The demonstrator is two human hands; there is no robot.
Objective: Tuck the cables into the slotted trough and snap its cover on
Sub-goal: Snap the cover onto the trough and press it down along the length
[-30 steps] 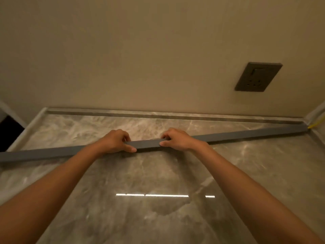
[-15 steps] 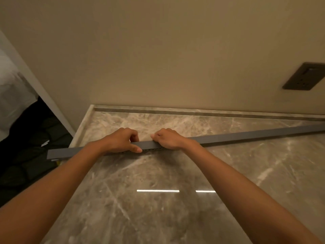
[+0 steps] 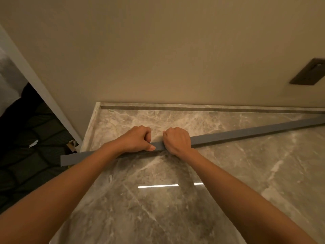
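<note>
Your left hand [image 3: 135,140] and right hand [image 3: 177,140] sat side by side on the long grey trough [image 3: 246,133], each curled closed over its top, the left thumb flat along the near face. The trough lay slantwise across the polished marble floor [image 3: 175,208], its left end past the floor's left edge, its right end running toward the wall [image 3: 158,50]. A matt, square-edged plastic channel like that looked light but whippy; holding near mid-length suited it. No cables showed, and whether the cover was fully seated I couldn't tell.
</note>
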